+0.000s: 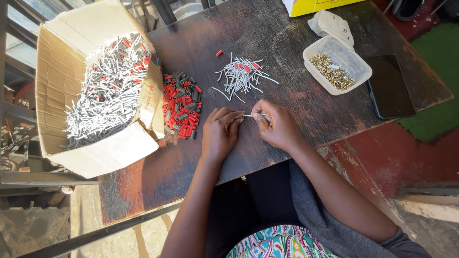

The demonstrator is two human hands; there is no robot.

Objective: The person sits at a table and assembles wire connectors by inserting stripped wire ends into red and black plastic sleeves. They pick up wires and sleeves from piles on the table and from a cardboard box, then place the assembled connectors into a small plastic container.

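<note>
Near the front edge of the dark tabletop, the left hand and right hand each pinch an end of one thin grey pin, both in a closed fingertip grip. Because the pin is slender and held only at its tips, it could well slip and drop among the loose grey pins or the red and grey sleeves nearby. An elbow nudge might also tip the cardboard box overhanging the edge.

Black phone at table edge — yellow box beyond.
</note>
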